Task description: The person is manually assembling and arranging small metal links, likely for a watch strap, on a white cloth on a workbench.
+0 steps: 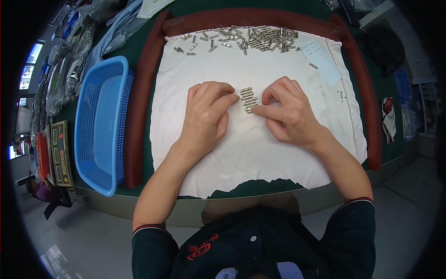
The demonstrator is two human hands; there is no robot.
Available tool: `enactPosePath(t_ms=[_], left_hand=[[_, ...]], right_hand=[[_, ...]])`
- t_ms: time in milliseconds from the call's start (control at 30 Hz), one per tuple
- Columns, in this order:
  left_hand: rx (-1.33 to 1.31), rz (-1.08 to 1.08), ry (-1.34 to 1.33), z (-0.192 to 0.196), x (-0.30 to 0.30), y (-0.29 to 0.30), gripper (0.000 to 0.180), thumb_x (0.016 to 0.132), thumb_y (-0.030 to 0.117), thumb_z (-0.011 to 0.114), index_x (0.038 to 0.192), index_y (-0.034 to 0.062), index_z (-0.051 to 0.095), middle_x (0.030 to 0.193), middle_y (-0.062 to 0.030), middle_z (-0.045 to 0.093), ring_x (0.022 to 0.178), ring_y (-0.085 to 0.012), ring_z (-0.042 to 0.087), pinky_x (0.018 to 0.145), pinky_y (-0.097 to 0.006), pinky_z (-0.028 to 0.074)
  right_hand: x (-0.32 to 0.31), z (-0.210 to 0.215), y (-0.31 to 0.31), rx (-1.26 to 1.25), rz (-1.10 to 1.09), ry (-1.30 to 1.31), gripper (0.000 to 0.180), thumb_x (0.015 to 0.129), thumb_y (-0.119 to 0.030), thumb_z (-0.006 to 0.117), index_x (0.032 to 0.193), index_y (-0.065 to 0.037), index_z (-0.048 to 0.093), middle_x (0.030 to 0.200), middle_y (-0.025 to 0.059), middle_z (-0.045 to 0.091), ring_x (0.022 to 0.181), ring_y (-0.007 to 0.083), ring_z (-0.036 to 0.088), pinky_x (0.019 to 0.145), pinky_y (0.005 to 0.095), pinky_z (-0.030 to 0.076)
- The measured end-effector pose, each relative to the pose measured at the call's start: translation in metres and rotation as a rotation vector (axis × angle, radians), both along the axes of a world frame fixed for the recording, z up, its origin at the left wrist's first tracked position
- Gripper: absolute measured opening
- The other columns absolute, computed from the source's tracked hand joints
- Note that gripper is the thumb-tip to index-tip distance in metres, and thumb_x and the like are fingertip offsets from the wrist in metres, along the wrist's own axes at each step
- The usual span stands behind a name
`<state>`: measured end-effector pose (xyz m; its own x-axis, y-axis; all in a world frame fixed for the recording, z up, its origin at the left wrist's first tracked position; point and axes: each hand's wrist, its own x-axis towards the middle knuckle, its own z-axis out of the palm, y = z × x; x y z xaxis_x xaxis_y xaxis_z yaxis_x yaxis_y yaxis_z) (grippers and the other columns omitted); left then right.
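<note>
Your two hands rest on a white cloth spread over the green counter. Between them lies a short stack of small metal pins, set side by side in a neat row. Your left hand is loosely curled, its index fingertip touching the left edge of the row. Your right hand pinches the lower right end of the row between thumb and index finger (the other fingers are folded under).

A loose heap of the same pins is scattered along the far edge of the cloth, well apart from your hands. Near it, to the right, lies a pale blue paper slip with handwriting too small to make out. A blue plastic basket stands left of the cloth; its inside is partly hidden. Further left, silvery foil bags and a flat dark box blur toward the rim.
</note>
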<state>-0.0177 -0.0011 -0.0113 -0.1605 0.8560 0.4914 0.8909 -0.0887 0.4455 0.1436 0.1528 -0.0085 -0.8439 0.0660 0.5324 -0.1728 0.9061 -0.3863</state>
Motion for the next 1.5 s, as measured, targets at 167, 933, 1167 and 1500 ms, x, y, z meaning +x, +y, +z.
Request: enactPosePath(t_ms=[167, 933, 1167, 1500], left_hand=[[-0.002, 0.016, -0.005, 0.0, -0.002, 0.001, 0.036, 0.063, -0.01, 0.059, 0.096, 0.0025, 0.066, 0.1, -0.0076, 0.061, 0.097, -0.0246, 0.057, 0.088, -0.038, 0.039], [-0.565, 0.0, 0.264, 0.04, 0.007, 0.041, 0.031, 0.079, 0.02, 0.064, 0.095, -0.0053, 0.054, 0.091, -0.0194, 0.057, 0.082, -0.0348, 0.061, 0.072, -0.041, 0.051], [-0.574, -0.009, 0.591, 0.027, 0.022, 0.047, 0.018, 0.078, 0.011, 0.06, 0.09, -0.0011, 0.054, 0.077, -0.0129, 0.061, 0.063, -0.0234, 0.064, 0.056, -0.035, 0.052], [-0.594, 0.143, 0.998, 0.015, 0.048, 0.041, 0.017, 0.081, 0.013, 0.058, 0.096, 0.0042, 0.053, 0.075, -0.0031, 0.057, 0.063, -0.0108, 0.06, 0.052, -0.024, 0.044]], right_hand=[[-0.005, -0.003, -0.001, 0.006, -0.076, 0.013, 0.03, 0.062, 0.005, 0.062, 0.088, -0.005, 0.073, 0.082, 0.0068, 0.057, 0.081, 0.0229, 0.054, 0.072, 0.0337, 0.043], [0.003, -0.01, 0.031, -0.127, -0.319, 0.117, 0.015, 0.07, 0.004, 0.063, 0.081, -0.003, 0.07, 0.077, 0.0061, 0.059, 0.076, 0.0236, 0.055, 0.067, 0.0347, 0.048], [0.004, -0.01, 0.031, -0.154, -0.31, 0.087, 0.013, 0.07, 0.002, 0.064, 0.08, -0.002, 0.07, 0.076, 0.0061, 0.06, 0.077, 0.0238, 0.055, 0.067, 0.0348, 0.048], [0.006, -0.013, 0.03, -0.151, -0.292, 0.105, 0.014, 0.073, 0.005, 0.062, 0.082, -0.002, 0.07, 0.073, 0.0071, 0.06, 0.074, 0.0234, 0.055, 0.064, 0.0341, 0.046]])
